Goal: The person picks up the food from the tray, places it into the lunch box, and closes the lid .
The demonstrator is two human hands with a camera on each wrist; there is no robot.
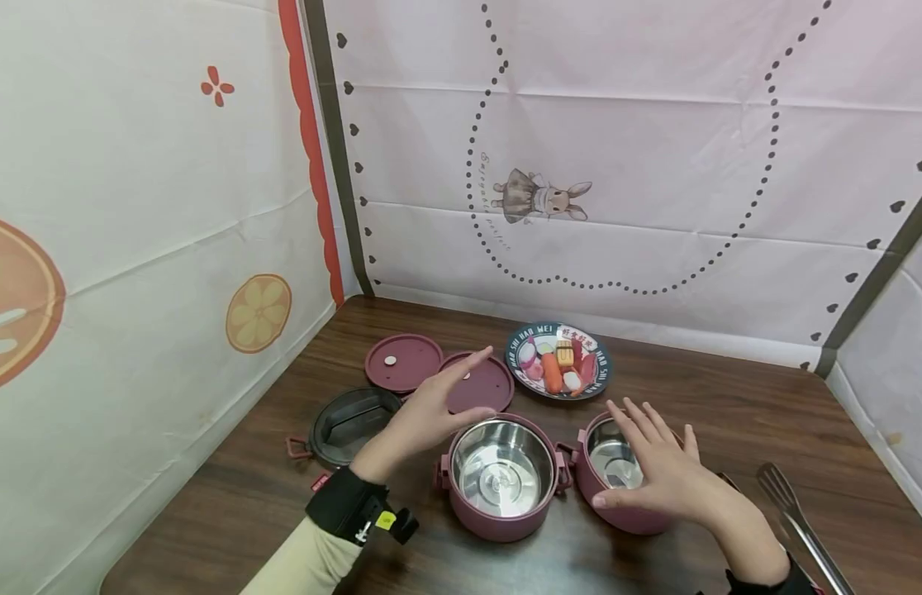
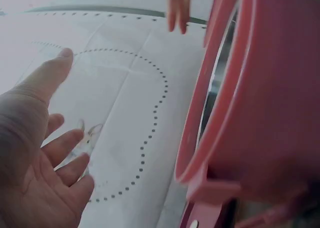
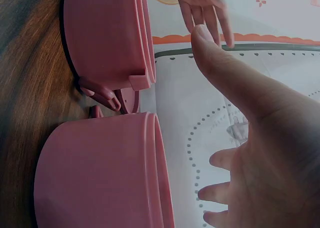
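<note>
Two round pink lunch pots with shiny steel insides stand side by side on the wooden table. My left hand [image 1: 424, 421] hovers at the upper left rim of the left pot [image 1: 498, 529], fingers spread and holding nothing. Over the right pot [image 1: 624, 519] hangs my right hand [image 1: 658, 475], its fingers spread too, covering part of the rim. In the left wrist view a pink pot [image 2: 280, 88] fills the right side, apart from the hand. Both pots, the left one [image 3: 107, 38] and the right one [image 3: 100, 173], show beside the thumb in the right wrist view.
Behind the pots lie two maroon lids [image 1: 405, 364] and a plate [image 1: 605, 384] of toy-like food pieces. A dark see-through lid [image 1: 349, 426] with a pink clip is at the left. A metal fork [image 1: 796, 512] lies at the right. Cloth walls [image 1: 654, 165] enclose the table.
</note>
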